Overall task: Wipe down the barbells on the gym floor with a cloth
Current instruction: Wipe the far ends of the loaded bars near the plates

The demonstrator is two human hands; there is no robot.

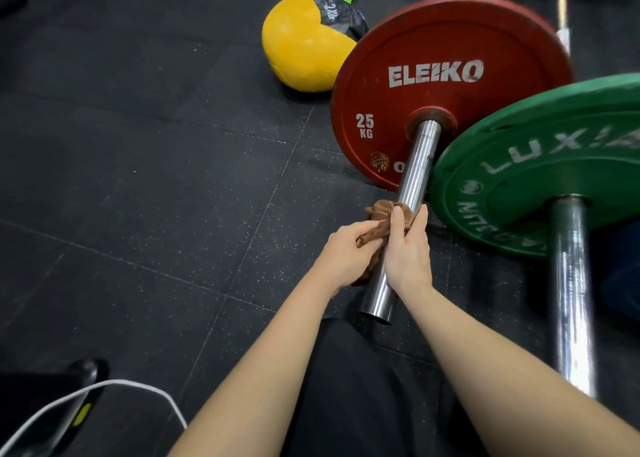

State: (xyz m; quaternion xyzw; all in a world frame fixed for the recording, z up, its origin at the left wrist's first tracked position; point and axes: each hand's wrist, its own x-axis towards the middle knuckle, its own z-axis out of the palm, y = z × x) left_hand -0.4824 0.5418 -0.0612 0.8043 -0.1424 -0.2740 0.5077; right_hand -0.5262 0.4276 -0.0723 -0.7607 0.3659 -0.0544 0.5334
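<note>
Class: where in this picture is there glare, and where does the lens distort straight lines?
Head view: glare streaks run along the left barbell sleeve and the right barbell sleeve; floor seams bow slightly, a wide-angle effect; the green plate looks stretched at the right edge; the brown cloth is sharp.

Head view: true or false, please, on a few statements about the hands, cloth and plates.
1. The left hand and right hand both hold the brown cloth on the sleeve of the red plate. True.
2. The red plate reads 20 KG. False: it reads 25 KG.
3. The bar through the green plate is being wiped. False: no hand or cloth touches it.
4. A yellow ball lies on the floor beyond the red plate. True.
</note>
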